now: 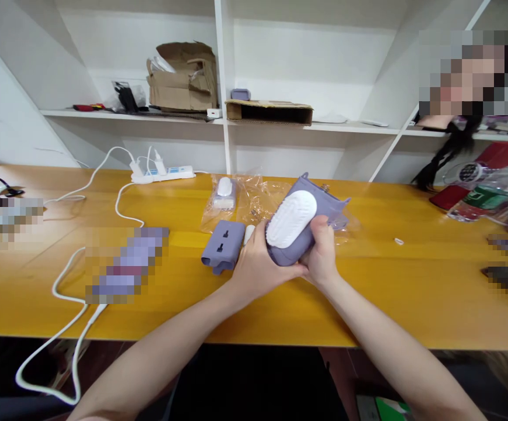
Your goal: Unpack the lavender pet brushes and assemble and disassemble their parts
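- On my feed, a thick white cable (pixel 97 314) loops over the front edge of the yellow-brown wooden table (pixel 389 298).
- I see the left hand (pixel 254 257) half curled, its palm and fingers clasping the left side and underside of a purple-grey plastic casing (pixel 326 203).
- The right hand (pixel 322 251) grips the casing's right side, thumb raised along it; I cannot tell how its hidden fingers lie.
- Between both hands, the casing is held tilted above the table, its ribbed white oval panel (pixel 292 218) facing up toward me.
- Just left of the left hand, a boxy purple-grey plastic holder with two dark slots (pixel 230 242) rests on the wood.
- Beyond them lies crinkled clear plastic wrap (pixel 254 190), near a white power strip with blue markings (pixel 175 173).
- Farthest back, white shelving (pixel 324 52) holds a torn brown cardboard box (pixel 183 90).
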### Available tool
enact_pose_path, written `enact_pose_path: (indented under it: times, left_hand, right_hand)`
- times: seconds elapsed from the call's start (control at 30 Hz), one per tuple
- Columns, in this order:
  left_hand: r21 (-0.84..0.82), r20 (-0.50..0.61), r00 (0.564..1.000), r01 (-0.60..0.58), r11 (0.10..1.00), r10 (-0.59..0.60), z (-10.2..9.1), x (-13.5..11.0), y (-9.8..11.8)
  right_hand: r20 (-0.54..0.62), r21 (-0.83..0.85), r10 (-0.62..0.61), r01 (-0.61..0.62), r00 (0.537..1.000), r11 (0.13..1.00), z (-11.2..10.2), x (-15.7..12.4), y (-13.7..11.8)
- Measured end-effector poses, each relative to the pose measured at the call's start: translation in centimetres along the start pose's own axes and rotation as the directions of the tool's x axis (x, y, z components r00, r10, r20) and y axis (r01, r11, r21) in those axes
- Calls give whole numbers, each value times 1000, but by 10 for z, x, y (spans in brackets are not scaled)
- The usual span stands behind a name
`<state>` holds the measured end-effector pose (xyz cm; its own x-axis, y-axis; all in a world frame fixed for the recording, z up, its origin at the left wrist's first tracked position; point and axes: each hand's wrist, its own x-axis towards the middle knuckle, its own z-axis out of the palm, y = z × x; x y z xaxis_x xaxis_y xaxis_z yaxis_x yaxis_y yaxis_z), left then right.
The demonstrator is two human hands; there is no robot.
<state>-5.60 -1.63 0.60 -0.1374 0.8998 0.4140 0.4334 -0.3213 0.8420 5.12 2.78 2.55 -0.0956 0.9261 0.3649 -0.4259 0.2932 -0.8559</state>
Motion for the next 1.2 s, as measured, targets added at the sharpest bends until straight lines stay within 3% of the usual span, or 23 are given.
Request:
enact_pose_path:
  times: [0.1, 0.23, 0.47, 0.57, 0.73, 0.87, 0.93, 1.03, 1.1, 1.2]
  left_hand:
    - [-13, 38, 998, 46, 999, -46, 1, 0, -3]
    - [-20, 65, 998, 22, 1000, -21, 0, -1, 1]
    - [101, 26, 1000, 8, 995, -10, -1, 0, 4]
    - [125, 23, 1000, 6, 992, -9, -1, 3, 1]
    - [91, 26, 1000, 3, 996, -5, -2, 3, 1]
    - [-69, 25, 998, -52, 996, 54, -6, 4, 0]
    - [-299, 97, 991, -60, 952, 93, -8, 5, -2]
    - [-600, 308, 950, 155, 785, 48, -10, 9, -7]
    - [-632, 448, 894, 324, 704, -10, -10, 11, -9]
    - [-598, 572, 819, 450, 663, -40, -9, 11, -7]
  right_hand:
    - [-40, -47, -96, 94, 995, 995, 0, -5, 0]
    - [-23, -7, -75, 75, 997, 997, 0, -4, -4]
    - [-112, 99, -32, 43, 993, 994, 4, 2, -1]
    - [-161, 58, -70, 80, 985, 995, 3, 2, 5]
    - [-224, -44, -150, 144, 963, 989, 4, -1, 7]
    - [-186, 69, -78, 92, 979, 993, 3, 5, -3]
    - [-102, 126, -9, 22, 995, 992, 0, 9, -11]
    - [58, 127, 49, -56, 997, 990, -8, 15, -22]
    - [113, 104, 71, -83, 991, 991, -11, 16, -26]
    - [148, 62, 109, -119, 983, 991, -14, 15, -25]
